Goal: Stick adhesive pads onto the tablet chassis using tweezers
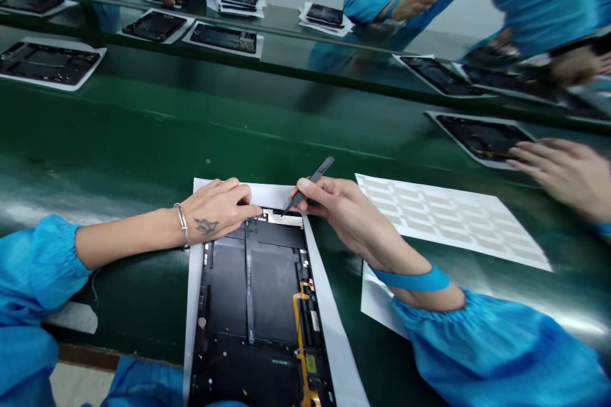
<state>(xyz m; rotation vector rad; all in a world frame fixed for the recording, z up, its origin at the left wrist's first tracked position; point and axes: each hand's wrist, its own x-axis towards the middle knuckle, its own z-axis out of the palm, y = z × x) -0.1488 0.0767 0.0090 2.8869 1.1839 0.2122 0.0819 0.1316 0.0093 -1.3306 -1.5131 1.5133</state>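
Observation:
An opened tablet (274,292) lies on a white sheet (329,305) in front of me, with dark inner parts, a black ribbon down the middle and an orange flex cable at its right side. My left hand (217,211) is closed at the tablet's top left edge, fingers curled and thumb pressing there; its fingertips are partly hidden. Between the thumb and fingers of my right hand (334,206) are dark tweezers (315,179). Their tip points down at a pale strip (285,219) along the tablet's top edge.
A sheet of pale labels (443,216) lies right of my right hand, over another white sheet (379,302). At far right, a co-worker's hand (568,172) touches another opened tablet (487,137). Several more tablets (48,63) line the green bench. People in blue work opposite.

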